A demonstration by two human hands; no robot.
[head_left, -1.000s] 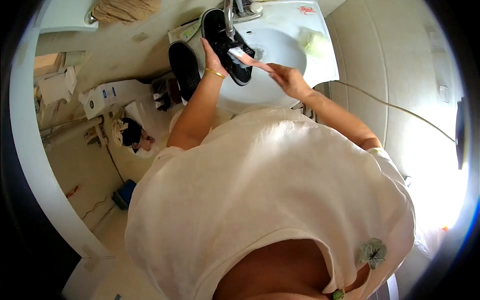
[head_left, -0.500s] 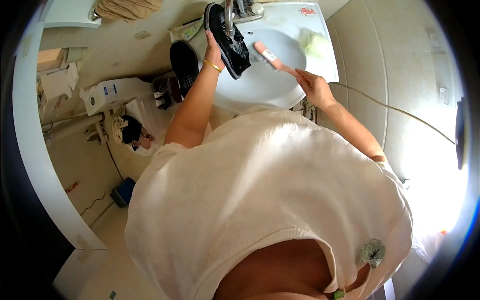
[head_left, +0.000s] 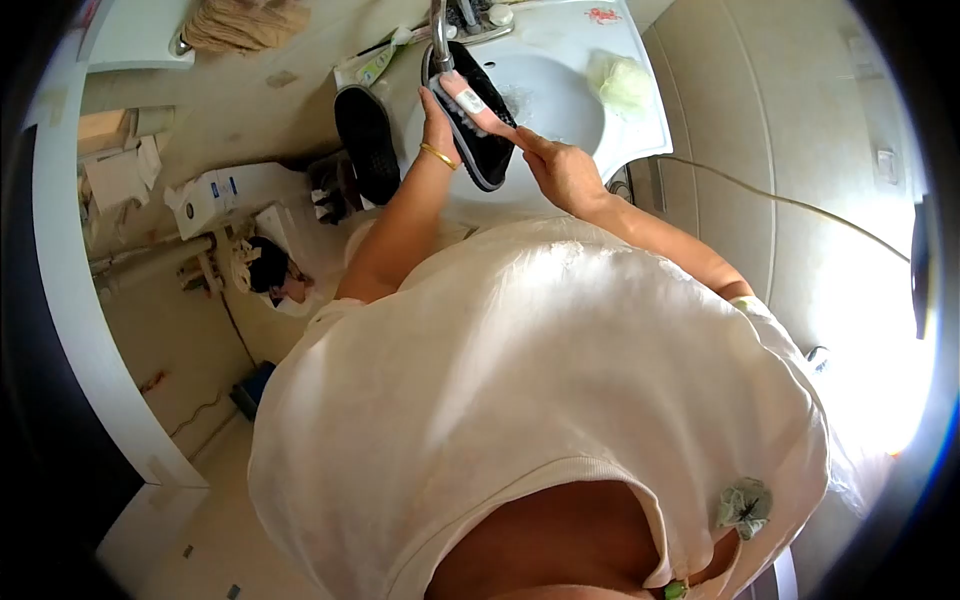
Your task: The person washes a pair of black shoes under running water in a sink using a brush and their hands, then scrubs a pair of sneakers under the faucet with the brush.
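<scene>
My left hand (head_left: 438, 132) grips a wet black shoe (head_left: 492, 158) with a pale line along its edge, tilted over the sink (head_left: 575, 85) beneath the metal faucet (head_left: 440, 38). In my right hand (head_left: 566, 176) is a pink scrub brush (head_left: 466, 97), held by its handle. Its head lies against the shoe, bristles down, with some whitish foam or water around them. A second black shoe (head_left: 364, 142) stands at the sink's left side, apart from both hands.
On the sink's right rim sits a pale green bundle (head_left: 620, 85). A green-and-white tube (head_left: 378, 65) lies behind the second shoe. A brown cloth (head_left: 245, 22) hangs at upper left. Along the right wall runs a hose or cable (head_left: 780, 205).
My right hand has moved left, bringing the brush from over the basin onto the shoe. My left hand has turned the shoe and shifted it slightly down and right.
</scene>
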